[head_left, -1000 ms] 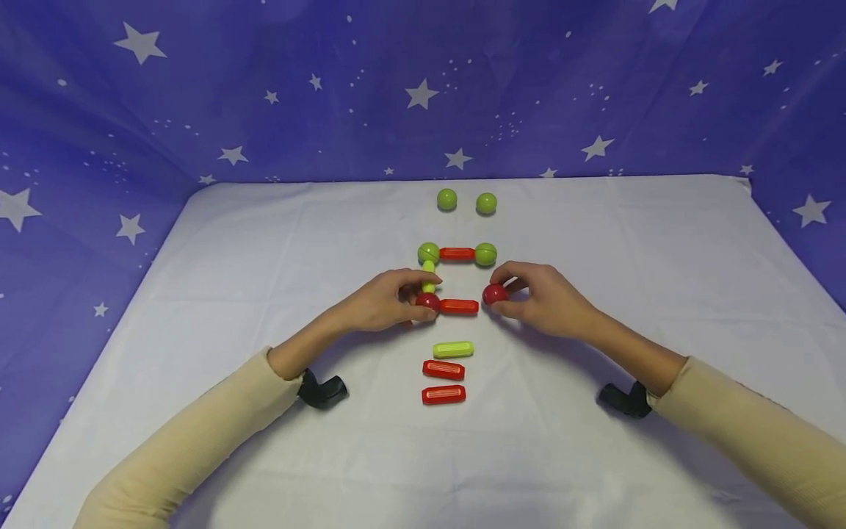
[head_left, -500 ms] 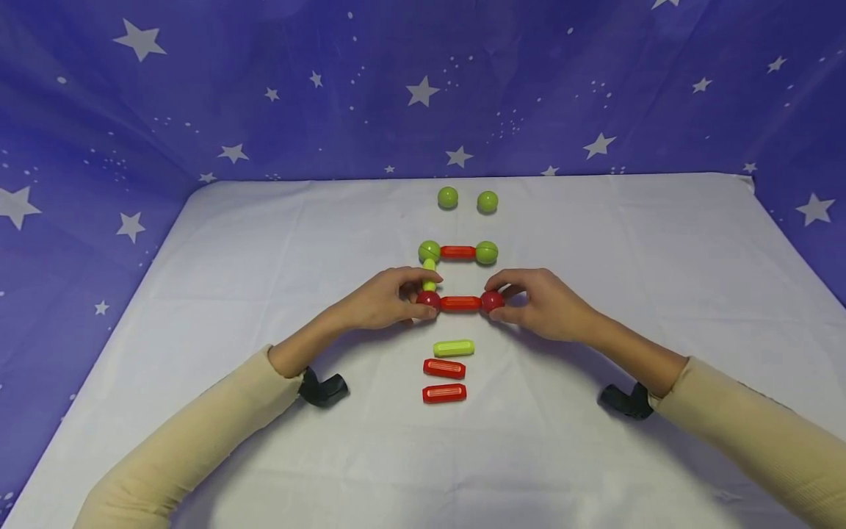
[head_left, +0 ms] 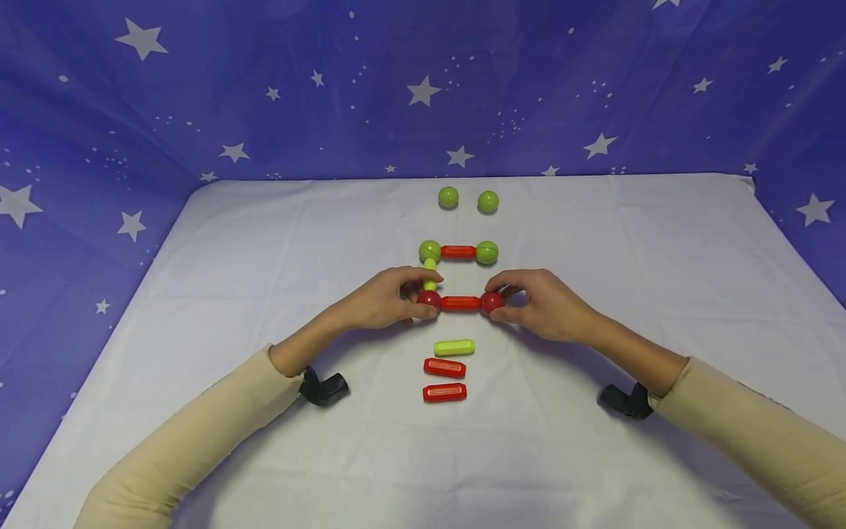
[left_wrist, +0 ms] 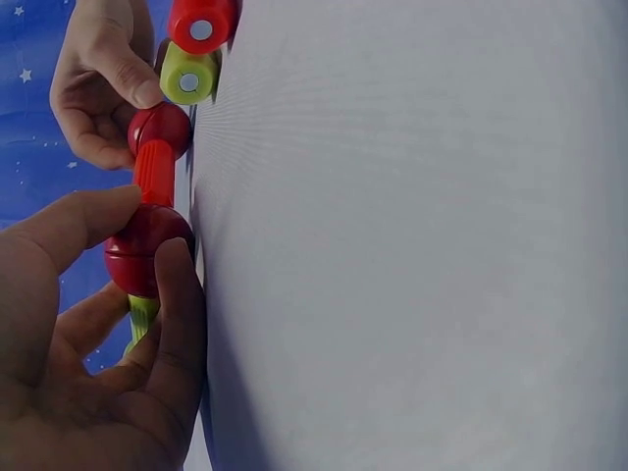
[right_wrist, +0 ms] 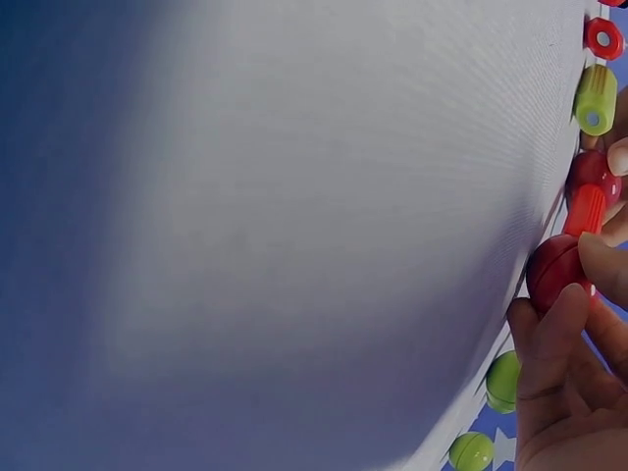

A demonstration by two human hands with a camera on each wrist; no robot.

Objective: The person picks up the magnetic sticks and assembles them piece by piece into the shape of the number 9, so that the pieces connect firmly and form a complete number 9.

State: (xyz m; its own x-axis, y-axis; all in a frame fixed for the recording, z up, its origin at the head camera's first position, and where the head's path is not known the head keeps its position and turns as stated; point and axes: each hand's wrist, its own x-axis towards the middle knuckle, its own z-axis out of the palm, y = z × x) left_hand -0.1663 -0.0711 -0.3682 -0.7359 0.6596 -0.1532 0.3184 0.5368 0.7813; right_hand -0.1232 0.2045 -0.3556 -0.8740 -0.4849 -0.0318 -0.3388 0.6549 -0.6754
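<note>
Red ball on the right (head_left: 492,302) now meets the end of the near red rod (head_left: 460,303); one second ago we saw a gap there. Half a second ago it was already joined, and little has shifted since. The right hand (head_left: 546,305) grasps that ball between thumb and fingers, as it did in both earlier frames. The left hand (head_left: 381,300) likewise keeps its pinch on the left red ball (head_left: 429,300), at the rod's other end. Both balls sit low, over the middle of the counter (head_left: 330,470).

Our count follows. Red balls: two, both in the fingers. Green balls: four. Two stand loose and apart at the back, back-left (head_left: 448,197) and back-right (head_left: 487,201); two more, mid-left (head_left: 429,250) and mid-right (head_left: 487,252), cap the far red rod (head_left: 459,251). Red rods: four, the two joined ones plus two loose on the near side, upper (head_left: 445,367) and lower (head_left: 445,392). Lime rods: two. One, the link (head_left: 429,266), runs from the mid-left green ball to the left red ball, partly hidden by fingers; the loose lime rod (head_left: 454,347) lies just beyond the loose red pair. Joined pieces make three sides of a square, the right side unlinked.
</note>
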